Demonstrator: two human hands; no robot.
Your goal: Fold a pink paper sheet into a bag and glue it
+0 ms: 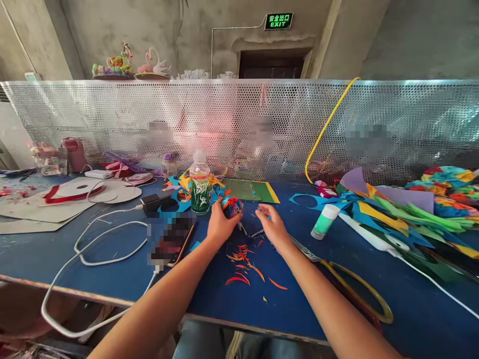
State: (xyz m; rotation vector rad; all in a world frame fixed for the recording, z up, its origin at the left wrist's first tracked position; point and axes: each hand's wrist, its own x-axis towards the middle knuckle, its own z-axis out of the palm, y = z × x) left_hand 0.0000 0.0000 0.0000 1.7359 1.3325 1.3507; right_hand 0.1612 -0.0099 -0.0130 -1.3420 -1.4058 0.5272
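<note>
Gripping a multicoloured paper ball point(231, 206), the left hand point(220, 224) has it between thumb and fingers, with a bottle point(200, 192) just beyond them to the left. The right hand point(274, 227) curls its fingers near the ball, apart from it; whether they pinch anything, I cannot tell. Paper scraps point(241, 255) lie nearer the body than both hands' fingers, and a glue stick point(325, 222) is right of the right fingers.

- The place looked like a craft workshop.
- A long blue table point(232, 301) bore cut coloured sheets point(385, 219), thin curled clippings point(239, 257) and a capped tube point(325, 222).
- Swan figures point(160, 68) showed above a perforated metal screen point(149, 104).
- Rough grey walls point(130, 20) and a lit EXIT sign point(279, 21) suggested an industrial or shared building.
</note>
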